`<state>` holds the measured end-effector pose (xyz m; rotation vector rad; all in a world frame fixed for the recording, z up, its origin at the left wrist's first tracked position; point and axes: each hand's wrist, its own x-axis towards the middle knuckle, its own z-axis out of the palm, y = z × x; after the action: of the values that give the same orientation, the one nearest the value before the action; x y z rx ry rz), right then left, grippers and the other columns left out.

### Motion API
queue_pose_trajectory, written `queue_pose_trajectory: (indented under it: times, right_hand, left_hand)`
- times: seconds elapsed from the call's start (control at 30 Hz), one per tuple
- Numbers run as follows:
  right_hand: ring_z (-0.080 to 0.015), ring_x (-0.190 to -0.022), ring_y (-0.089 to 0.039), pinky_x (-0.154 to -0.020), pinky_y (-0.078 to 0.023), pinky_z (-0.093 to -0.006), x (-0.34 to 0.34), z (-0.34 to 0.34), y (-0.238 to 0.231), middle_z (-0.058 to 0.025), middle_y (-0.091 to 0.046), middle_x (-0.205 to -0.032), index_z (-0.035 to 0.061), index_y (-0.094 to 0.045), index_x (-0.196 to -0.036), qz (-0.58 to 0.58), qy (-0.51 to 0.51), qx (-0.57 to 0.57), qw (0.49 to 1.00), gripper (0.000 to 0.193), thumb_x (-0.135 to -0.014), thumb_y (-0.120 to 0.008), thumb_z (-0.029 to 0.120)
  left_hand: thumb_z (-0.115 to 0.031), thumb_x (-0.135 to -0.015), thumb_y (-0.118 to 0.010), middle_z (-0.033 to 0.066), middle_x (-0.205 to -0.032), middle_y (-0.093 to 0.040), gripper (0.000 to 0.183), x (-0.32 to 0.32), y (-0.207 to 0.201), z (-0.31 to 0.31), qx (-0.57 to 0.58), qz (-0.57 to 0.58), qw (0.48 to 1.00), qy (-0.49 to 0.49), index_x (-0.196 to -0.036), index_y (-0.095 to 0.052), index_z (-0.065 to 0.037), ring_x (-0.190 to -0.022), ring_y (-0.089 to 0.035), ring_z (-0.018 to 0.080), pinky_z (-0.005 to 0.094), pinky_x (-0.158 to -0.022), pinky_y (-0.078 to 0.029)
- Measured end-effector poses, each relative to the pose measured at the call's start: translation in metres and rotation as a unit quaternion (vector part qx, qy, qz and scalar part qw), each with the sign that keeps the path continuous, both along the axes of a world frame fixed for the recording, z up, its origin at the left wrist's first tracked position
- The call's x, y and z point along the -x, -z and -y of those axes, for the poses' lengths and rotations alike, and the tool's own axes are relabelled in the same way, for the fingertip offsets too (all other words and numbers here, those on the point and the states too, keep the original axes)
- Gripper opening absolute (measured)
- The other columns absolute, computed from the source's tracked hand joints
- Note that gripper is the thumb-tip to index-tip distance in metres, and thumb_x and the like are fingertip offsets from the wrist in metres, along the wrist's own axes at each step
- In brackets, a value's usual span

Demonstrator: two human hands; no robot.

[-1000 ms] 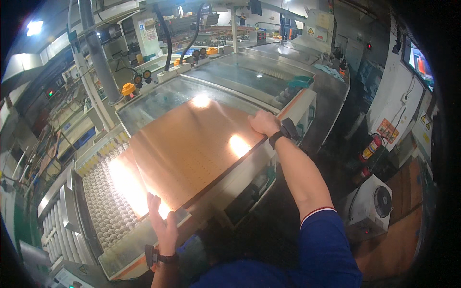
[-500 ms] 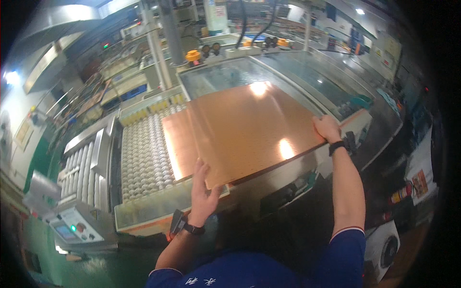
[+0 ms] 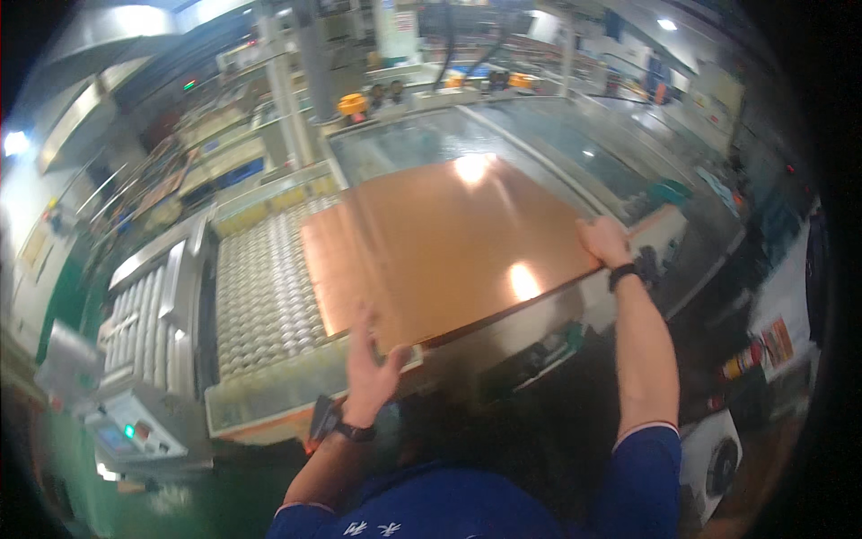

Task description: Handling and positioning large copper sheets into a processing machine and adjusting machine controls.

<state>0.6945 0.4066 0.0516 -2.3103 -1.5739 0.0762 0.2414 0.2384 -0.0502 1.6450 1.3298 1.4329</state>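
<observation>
Whole frame motion-blurred; two hot glare spots on copper sheet (image 3: 431,247); lamp (image 3: 666,24) overexposed; fisheye-bent edges, black corners.

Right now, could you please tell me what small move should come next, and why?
Probably close the left hand on the near-left corner of the large flat copper-coloured sheet: its thumb and fingers stand apart, while the right hand grips the sheet's right end.

smooth glossy copper-coloured metal sheet (image 3: 449,251), bumpy plastic-looking rollers (image 3: 260,287), matt cloth shirt (image 3: 458,508)
</observation>
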Motion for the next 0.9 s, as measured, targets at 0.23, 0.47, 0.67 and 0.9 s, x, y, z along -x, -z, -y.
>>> queue_pose_trajectory:
  times: [0.23, 0.47, 0.67, 0.9]
  right_hand:
    - [-0.045, -0.116, -0.065, -0.101, -0.051, -0.0533, 0.021, -0.006, -0.007, -0.0294, -0.068, -0.121, -0.0014, -0.074, -0.114, -0.039, 0.003, 0.007, 0.999, 0.061, -0.09, -0.056, 0.052]
    - [-0.0455, -0.114, -0.066, -0.096, -0.051, -0.057, 0.023, 0.018, -0.027, -0.0295, -0.069, -0.12, -0.0013, -0.074, -0.112, -0.076, 0.005, 0.027, 0.997, 0.056, -0.088, -0.054, 0.045]
    - [-0.045, -0.113, -0.066, -0.095, -0.052, -0.0555, 0.019, 0.013, -0.021, -0.0272, -0.07, -0.118, -0.0002, -0.075, -0.109, -0.064, 0.01, 0.015, 0.998, 0.054, -0.088, -0.055, 0.045]
    - [-0.038, -0.094, -0.074, -0.084, -0.057, -0.0459, 0.016, 0.009, -0.011, -0.0163, -0.077, -0.085, 0.009, -0.078, -0.071, -0.028, 0.029, -0.015, 0.999, 0.056, -0.095, -0.052, 0.052]
  left_hand:
    - [-0.012, -0.104, -0.057, 0.0174, -0.157, -0.041, 0.058, 0.038, 0.02, -0.01, 0.001, 0.082, 0.994, -0.073, -0.156, -0.035, 0.003, -0.141, -0.044, 0.0265, 0.039, -0.113, -0.042]
    - [-0.023, -0.104, -0.06, 0.0103, -0.123, -0.064, 0.035, 0.024, -0.003, -0.012, 0.122, 0.332, 0.935, -0.005, -0.132, -0.055, -0.002, -0.109, -0.066, 0.0229, 0.038, -0.092, -0.056]
    - [-0.017, -0.103, -0.06, 0.0053, -0.1, -0.071, 0.015, 0.049, 0.014, -0.03, 0.145, 0.389, 0.909, 0.029, -0.111, -0.063, -0.005, -0.094, -0.071, 0.0209, 0.0338, -0.082, -0.06]
    - [-0.015, -0.092, -0.064, 0.0187, -0.095, -0.068, 0.018, 0.083, 0.03, -0.063, 0.068, 0.228, 0.97, -0.04, -0.099, -0.063, 0.001, -0.092, -0.066, 0.0364, 0.0446, -0.081, -0.054]
